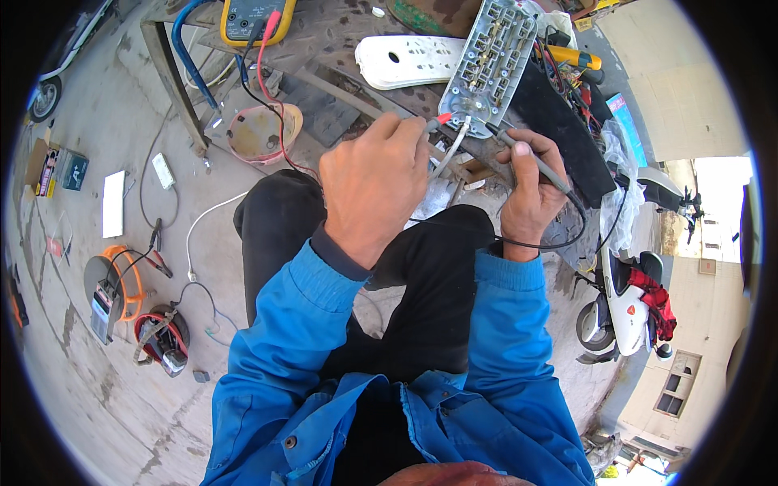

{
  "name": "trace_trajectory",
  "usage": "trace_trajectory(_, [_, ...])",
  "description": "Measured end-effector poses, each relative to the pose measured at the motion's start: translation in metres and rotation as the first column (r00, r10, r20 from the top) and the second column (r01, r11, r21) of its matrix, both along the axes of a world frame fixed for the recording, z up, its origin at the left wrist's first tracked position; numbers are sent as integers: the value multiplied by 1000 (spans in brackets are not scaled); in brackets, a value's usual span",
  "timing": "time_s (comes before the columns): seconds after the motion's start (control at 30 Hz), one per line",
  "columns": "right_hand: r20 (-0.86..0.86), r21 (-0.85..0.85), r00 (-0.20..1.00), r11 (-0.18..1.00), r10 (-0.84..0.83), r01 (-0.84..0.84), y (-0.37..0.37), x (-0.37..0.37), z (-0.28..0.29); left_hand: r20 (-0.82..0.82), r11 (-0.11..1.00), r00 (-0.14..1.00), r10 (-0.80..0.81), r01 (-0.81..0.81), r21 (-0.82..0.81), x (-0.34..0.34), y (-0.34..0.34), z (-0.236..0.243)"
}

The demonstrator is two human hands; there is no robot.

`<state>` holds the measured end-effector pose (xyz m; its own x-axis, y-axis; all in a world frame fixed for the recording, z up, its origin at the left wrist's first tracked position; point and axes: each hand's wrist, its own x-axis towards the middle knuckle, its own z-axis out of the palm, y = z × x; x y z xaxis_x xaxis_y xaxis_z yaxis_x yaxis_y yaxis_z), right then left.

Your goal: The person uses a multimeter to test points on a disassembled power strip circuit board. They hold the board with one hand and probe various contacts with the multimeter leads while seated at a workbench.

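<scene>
My left hand [374, 180] is closed around the red test probe [439, 121], its tip pointing at the near end of an opened power strip [491, 61]. In my right hand [528, 190] is the black test probe [541, 164], held like a pen, its point by the same end. Whether either tip touches metal is too small to tell. Metal contact strips show inside the grey housing, and a white cable [452, 152] leaves its near end. Left of it lies a white socket cover [409, 61]. Red and black leads run from a yellow multimeter [251, 22] at the far left.
Beside the strip, a long black bar [561, 134] lies near tangled wires and a clear plastic bag [622, 194]. A shallow round container [263, 135] sits left of my knee. An orange ring-shaped item [130, 283] and cords are on the floor; a white scooter [628, 312] stands right.
</scene>
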<state>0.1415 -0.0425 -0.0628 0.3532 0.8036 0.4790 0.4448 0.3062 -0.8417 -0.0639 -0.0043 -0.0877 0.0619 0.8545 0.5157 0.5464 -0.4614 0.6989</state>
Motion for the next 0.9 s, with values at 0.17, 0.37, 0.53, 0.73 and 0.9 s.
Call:
trace_trajectory(0.17, [75, -37, 997, 999, -28, 31, 1, -1, 0, 24, 1000, 1000, 4, -5, 18, 6, 3, -9])
trace_trajectory(0.37, [-43, -42, 999, 999, -28, 26, -2, 8, 5, 252, 1000, 968, 15, -12, -15, 15, 12, -21])
trace_trajectory(0.53, [86, 146, 992, 986, -94, 81, -6, 0, 2, 587, 930, 807, 55, 172, -324, 21, 23, -32])
trace_trajectory(0.73, [482, 194, 846, 969, -227, 150, 0, -4, -1, 688, 933, 725, -8, 253, -257, 49, 25, -41])
trace_trajectory(0.9, [504, 188, 821, 962, -269, 200, 2, -2, 4, 641, 945, 768, 5, 207, -255, 53, 22, -35])
